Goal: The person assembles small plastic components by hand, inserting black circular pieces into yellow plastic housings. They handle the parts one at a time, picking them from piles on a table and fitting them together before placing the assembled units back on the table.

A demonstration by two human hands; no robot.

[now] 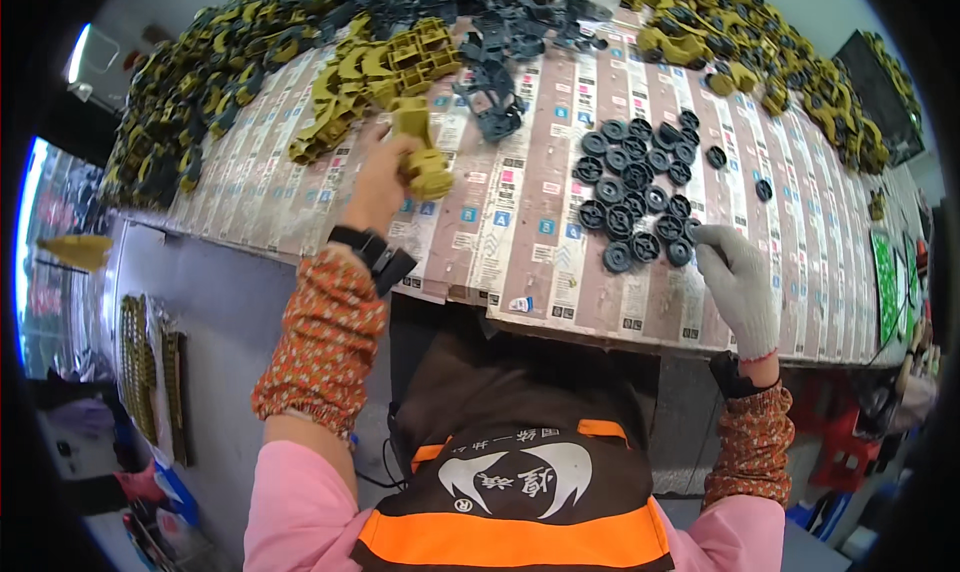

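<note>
Left hand (378, 180) grips a yellow part (416, 132), long axis roughly fore-and-aft; dark wheels (636, 176) lie ahead-left of the nearer, gloved right hand (738, 277), whose grip cannot be determined.

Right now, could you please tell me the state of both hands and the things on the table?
Left hand: bare, closed on the yellow part.
Yellow part: held.
Right hand: gloved, fingers bent; contact with the wheels unclear.
Wheels: loose, mostly clustered, two apart.
Yellow pieces: grouped beyond the held part.
Grey parts: loosely heaped.
Side piles: yellow and dark, mixed.
</note>
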